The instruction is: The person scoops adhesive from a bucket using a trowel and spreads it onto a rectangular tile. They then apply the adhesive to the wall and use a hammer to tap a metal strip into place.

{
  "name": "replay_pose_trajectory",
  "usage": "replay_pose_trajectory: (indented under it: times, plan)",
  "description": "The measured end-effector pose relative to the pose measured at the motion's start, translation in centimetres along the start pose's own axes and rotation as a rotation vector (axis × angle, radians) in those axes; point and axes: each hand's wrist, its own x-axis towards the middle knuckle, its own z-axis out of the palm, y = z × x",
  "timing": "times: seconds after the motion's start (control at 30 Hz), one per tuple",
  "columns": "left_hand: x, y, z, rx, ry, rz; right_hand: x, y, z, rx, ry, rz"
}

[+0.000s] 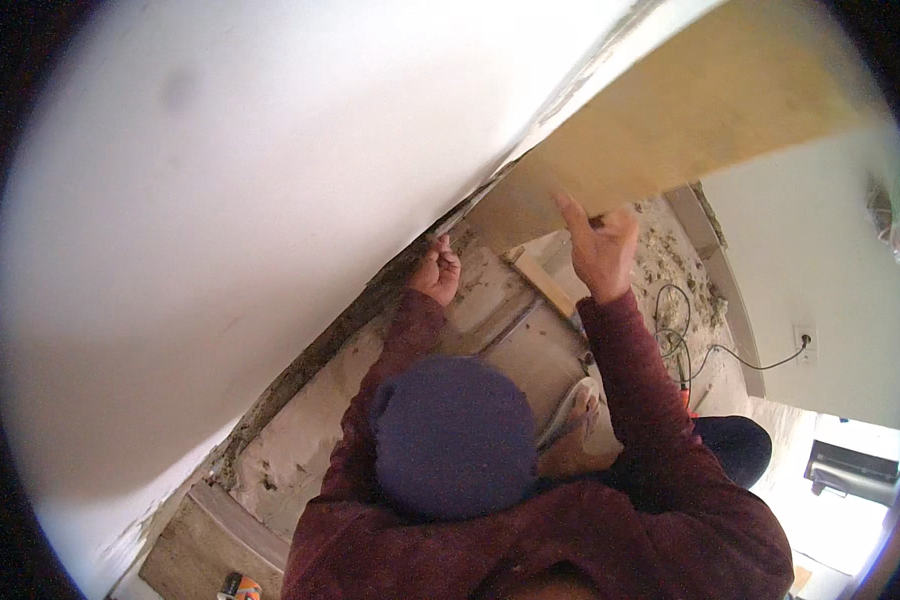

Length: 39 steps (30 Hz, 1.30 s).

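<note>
A large tan wooden board leans against the white wall at the upper right. My right hand is at the board's lower edge, index finger stretched up on its face and the other fingers curled on the edge. A small dark thing shows at those fingers; I cannot tell what it is. My left hand is closed in a fist at the foot of the wall, just left of the board's lower corner. Both arms are in dark red sleeves, and a blue knit cap sits between them.
The rough floor is dusty, with debris by the far wall. A short wood strip lies under the board. A black cable runs to a wall outlet. A flat slab lies at lower left.
</note>
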Motion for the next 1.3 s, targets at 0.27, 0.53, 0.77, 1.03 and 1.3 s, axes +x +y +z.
replay_pose_trajectory:
  times: [0.27,0.53,0.77,1.03,1.3]
  plan:
    - [-0.4,-0.6,0.7,0.331,0.125,-0.129,-3.4,0.8,3.6,-0.029,-0.043,-0.196]
    - [0.6,0.7,-0.7,0.201,-0.018,-0.115,-3.5,1.0,4.9,0.185,-0.074,-0.105]
    - [-0.7,-0.1,2.1,0.335,0.189,-0.036,-3.6,0.2,4.8,0.125,-0.047,-0.162]
    - [-0.9,0.3,0.9,0.449,0.091,0.054,-3.5,0.6,5.4,0.062,-0.087,-0.098]
    - [-4.3,-3.4,3.6,1.586,0.199,0.925,-3.0,1.2,3.2,0.307,-0.014,-0.134]
